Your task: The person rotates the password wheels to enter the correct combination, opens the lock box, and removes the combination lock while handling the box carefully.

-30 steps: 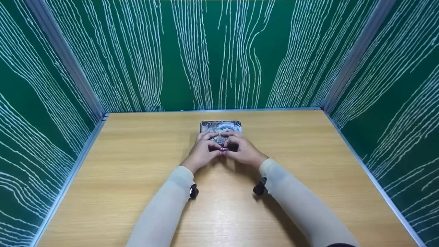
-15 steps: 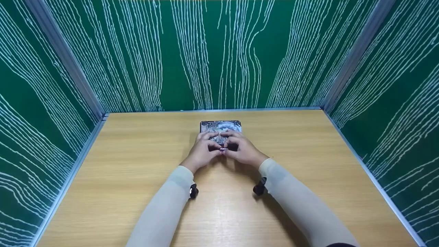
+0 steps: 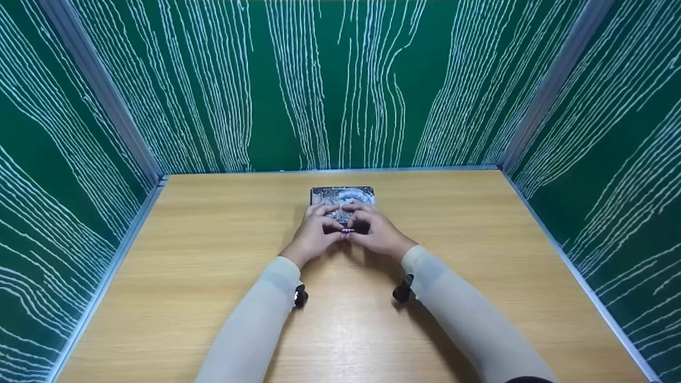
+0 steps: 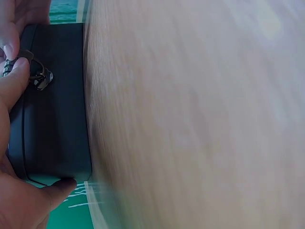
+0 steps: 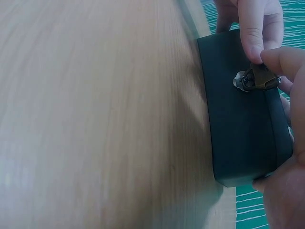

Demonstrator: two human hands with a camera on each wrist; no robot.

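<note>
A dark box (image 4: 57,109) with a patterned grey-and-white lid (image 3: 348,195) stands on the table. At its front a small combination padlock (image 5: 263,76) hangs by its shackle (image 4: 40,71) from a metal clasp (image 5: 240,81). My left hand (image 3: 314,234) pinches one end of the padlock between thumb and index finger. From the other side, my right hand (image 3: 380,235) pinches it in the same way. Other fingers of both hands lie over the lid and along the box's sides. Ringed dials (image 4: 8,67) show at the left thumb; their digits are too small to read.
The wooden table (image 3: 213,250) reaches back to green walls (image 3: 282,106) with wavy white lines. Metal-coloured edging (image 3: 127,229) runs along the table's sides and back. A dark wrist camera (image 3: 300,296) sits on the left sleeve, another wrist camera (image 3: 403,290) on the right.
Both hands and the box keep their places. Between the fingertips the padlock's look shifts very slightly.
</note>
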